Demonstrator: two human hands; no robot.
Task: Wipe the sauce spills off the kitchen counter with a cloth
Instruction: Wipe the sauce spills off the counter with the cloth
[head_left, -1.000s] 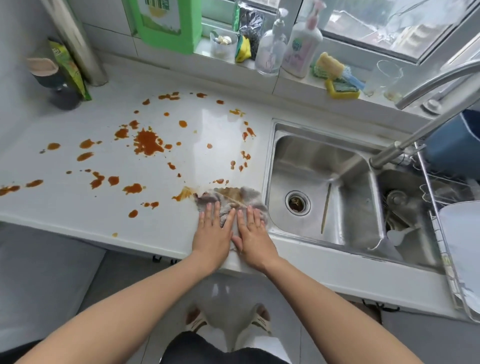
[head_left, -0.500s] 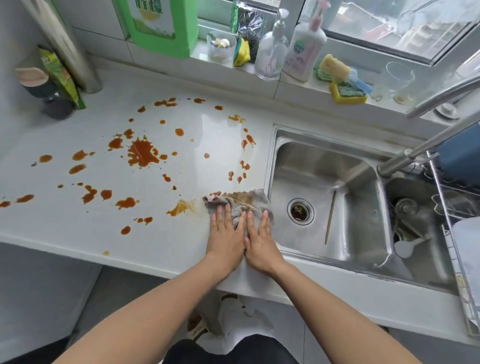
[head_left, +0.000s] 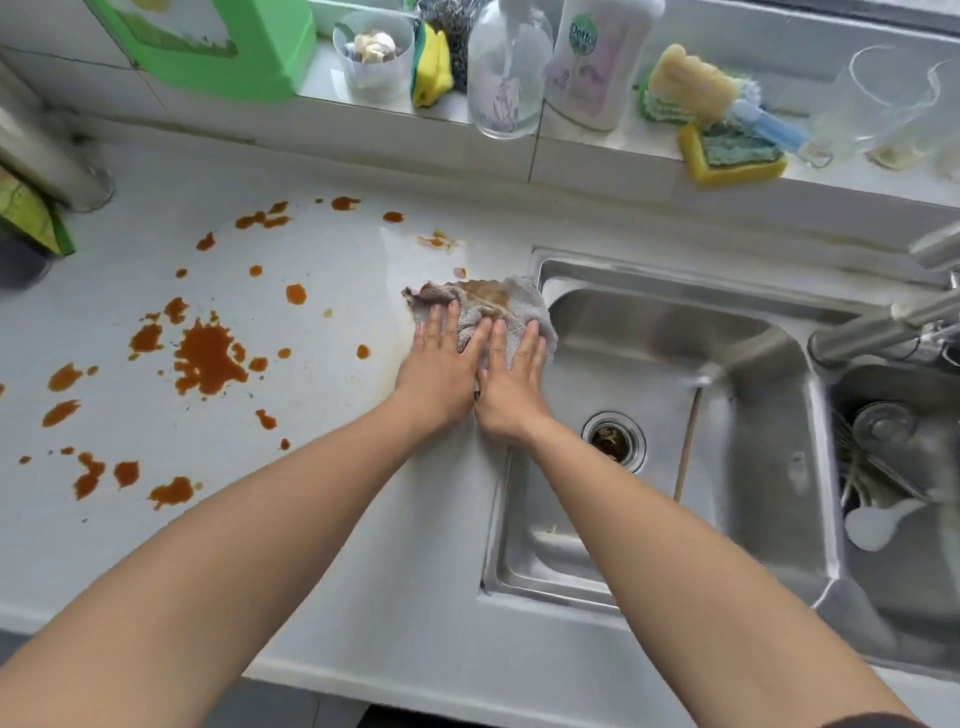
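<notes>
A grey cloth (head_left: 496, 304), stained brown with sauce, lies on the white counter (head_left: 322, 519) right at the left edge of the sink. My left hand (head_left: 441, 366) and my right hand (head_left: 511, 382) press flat on it side by side, fingers straight. Orange-brown sauce spills (head_left: 208, 356) cover the counter to the left, the largest blot mid-left, with smaller drops toward the back wall (head_left: 345, 203) and the front left (head_left: 171, 491). A faint wet smear runs along the counter just left of the cloth.
A steel double sink (head_left: 670, 415) lies to the right, with a drain (head_left: 613, 440), a chopstick and a faucet (head_left: 883, 322). The ledge behind holds a green container (head_left: 218, 47), soap bottles (head_left: 597, 62), sponges (head_left: 732, 156) and glasses (head_left: 883, 98). A green packet (head_left: 31, 218) stands at far left.
Both hands have pushed the cloth away from the counter's front edge toward the back wall along the sink's edge, and the drops that lay beside the sink are gone. The camera has moved closer.
</notes>
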